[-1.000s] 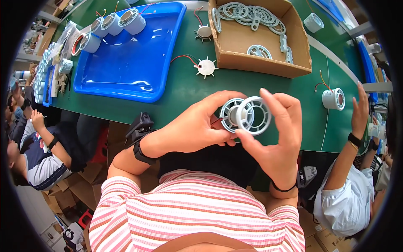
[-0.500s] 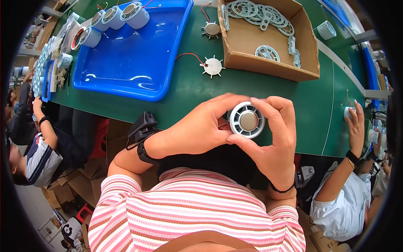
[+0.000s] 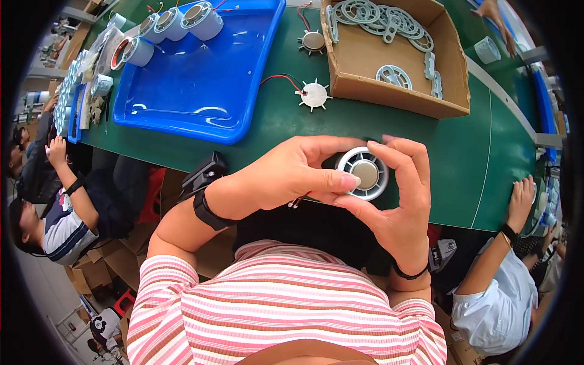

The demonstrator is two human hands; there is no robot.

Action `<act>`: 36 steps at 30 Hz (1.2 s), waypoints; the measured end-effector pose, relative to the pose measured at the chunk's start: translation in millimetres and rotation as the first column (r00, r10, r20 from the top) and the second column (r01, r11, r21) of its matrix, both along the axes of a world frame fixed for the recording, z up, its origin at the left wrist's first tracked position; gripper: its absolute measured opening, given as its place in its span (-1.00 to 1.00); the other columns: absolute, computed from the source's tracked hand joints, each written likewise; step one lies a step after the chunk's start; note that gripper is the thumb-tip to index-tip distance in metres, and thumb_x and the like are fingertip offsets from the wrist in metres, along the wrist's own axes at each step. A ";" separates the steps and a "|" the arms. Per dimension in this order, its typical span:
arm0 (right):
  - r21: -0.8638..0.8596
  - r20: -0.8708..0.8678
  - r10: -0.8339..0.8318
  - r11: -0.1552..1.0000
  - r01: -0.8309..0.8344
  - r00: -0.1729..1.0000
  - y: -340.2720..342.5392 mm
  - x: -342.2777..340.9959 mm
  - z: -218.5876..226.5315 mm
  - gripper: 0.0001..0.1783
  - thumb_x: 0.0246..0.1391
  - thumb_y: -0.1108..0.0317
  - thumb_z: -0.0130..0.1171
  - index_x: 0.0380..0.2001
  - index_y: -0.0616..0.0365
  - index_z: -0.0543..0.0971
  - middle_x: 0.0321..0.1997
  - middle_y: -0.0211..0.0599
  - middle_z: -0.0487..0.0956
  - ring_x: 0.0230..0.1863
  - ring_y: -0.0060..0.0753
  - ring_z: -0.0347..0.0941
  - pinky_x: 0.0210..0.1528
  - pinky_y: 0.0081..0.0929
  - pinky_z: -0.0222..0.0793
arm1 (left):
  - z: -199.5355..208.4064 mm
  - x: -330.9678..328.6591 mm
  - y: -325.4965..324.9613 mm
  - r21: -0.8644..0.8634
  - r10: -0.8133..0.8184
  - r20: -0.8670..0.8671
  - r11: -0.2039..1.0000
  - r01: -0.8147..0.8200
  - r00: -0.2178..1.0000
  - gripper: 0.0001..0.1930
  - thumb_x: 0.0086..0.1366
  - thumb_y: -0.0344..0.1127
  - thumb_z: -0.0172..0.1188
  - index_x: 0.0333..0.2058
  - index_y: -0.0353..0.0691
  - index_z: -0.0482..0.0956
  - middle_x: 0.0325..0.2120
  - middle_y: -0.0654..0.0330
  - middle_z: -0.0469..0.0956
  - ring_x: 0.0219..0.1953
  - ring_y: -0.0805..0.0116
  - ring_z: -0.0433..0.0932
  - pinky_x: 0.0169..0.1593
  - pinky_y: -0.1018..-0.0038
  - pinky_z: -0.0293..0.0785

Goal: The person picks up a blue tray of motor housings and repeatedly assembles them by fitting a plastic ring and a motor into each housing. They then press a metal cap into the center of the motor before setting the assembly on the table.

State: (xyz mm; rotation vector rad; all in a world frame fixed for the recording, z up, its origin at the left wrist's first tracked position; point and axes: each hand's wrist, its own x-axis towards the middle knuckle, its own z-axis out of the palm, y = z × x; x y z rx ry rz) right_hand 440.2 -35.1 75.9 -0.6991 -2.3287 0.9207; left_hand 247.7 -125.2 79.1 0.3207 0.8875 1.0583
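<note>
Both my hands hold a pale round housing (image 3: 381, 180) with a spoked front ring and a metallic disc (image 3: 365, 173) in its middle. My left hand (image 3: 281, 173) grips its left side, fingers behind and thumb laid over the front near the disc. My right hand (image 3: 404, 198) is curled round the right side, with the thumb at the lower rim and fingertips at the top. Small wire ends (image 3: 294, 202) stick out below my left hand. Beyond the hands, a white disc with short spokes and red and black wires (image 3: 314, 95) lies on the green table (image 3: 292, 128).
A blue tray (image 3: 188, 85) at left bears several pale cylinders (image 3: 204, 24). At the back right, a cardboard box (image 3: 401, 103) contains pale rings (image 3: 395, 76). Another wired disc (image 3: 312, 41) lies beside it. A pale cup-like part (image 3: 486, 50) and a co-worker's hand (image 3: 521, 198) are at right.
My left thumb has moved from the housing's side onto its front face, and wire ends now show below that hand. The right co-worker's hand has lowered; another hand appears at the upper right.
</note>
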 end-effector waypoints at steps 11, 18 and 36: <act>0.167 0.094 -0.189 0.971 0.172 0.977 0.5 23.7 2.4 -0.26 -0.29 0.29 0.66 0.05 0.16 0.60 0.07 -0.15 0.52 0.17 0.00 0.43 0.24 -0.16 0.29 | 20.5 -26.4 -20.2 0.466 0.451 -0.885 0.851 0.242 0.119 -0.64 0.37 -0.35 0.31 0.10 -0.30 0.59 -0.02 0.04 0.61 -0.02 0.25 0.65 -0.01 0.37 0.59; 0.303 0.028 -0.495 0.832 0.465 0.868 90.3 97.6 -18.4 -0.43 0.02 0.33 0.49 0.11 0.23 0.58 0.08 -0.10 0.52 0.11 -0.08 0.48 0.17 -0.29 0.37 | -13.1 -297.8 -63.8 0.251 -0.026 -0.306 0.962 -0.107 -0.952 -0.49 0.29 -0.23 0.32 0.20 -0.17 0.51 0.19 0.04 0.51 0.20 -0.04 0.49 0.23 0.18 0.44; 0.711 0.296 0.166 0.619 -0.333 0.941 198.5 -121.9 11.5 -0.84 -0.01 0.50 0.35 -0.30 0.21 0.70 -0.26 -0.16 0.56 -0.07 -0.04 0.53 -0.01 -0.17 0.46 | 64.1 -64.0 -44.7 0.451 0.520 -0.658 0.851 0.268 -0.544 -0.42 -0.06 -0.35 0.57 -0.03 -0.26 0.55 -0.15 0.09 0.54 -0.09 0.08 0.53 -0.02 0.22 0.46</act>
